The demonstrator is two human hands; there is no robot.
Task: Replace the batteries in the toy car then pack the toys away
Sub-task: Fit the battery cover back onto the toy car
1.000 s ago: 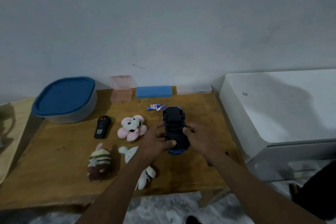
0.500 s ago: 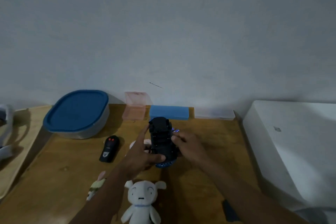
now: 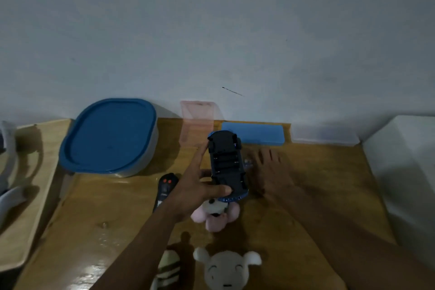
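The toy car (image 3: 227, 165) is black with a blue body and is turned underside up, its battery bay showing. My left hand (image 3: 196, 189) holds it above the wooden table (image 3: 113, 219), thumb across its near end and index finger along its left side. My right hand (image 3: 270, 169) lies on the table just right of the car, fingers straight and pointing at the wall. A small battery (image 3: 247, 161) shows by its fingers. The blue-lidded container (image 3: 108, 134) stands at the back left.
Along the wall stand a pink clear box (image 3: 197, 120), a blue box (image 3: 253, 133) and a clear box (image 3: 324, 135). A black remote (image 3: 166, 187), pink plush (image 3: 214, 215), white plush (image 3: 226, 268) and striped plush (image 3: 168, 268) lie near me. A white cabinet (image 3: 404, 172) borders the right.
My left hand has lifted the car off the table and keeps holding it alone. My right hand has let go of the car and moved to the table beside the batteries.
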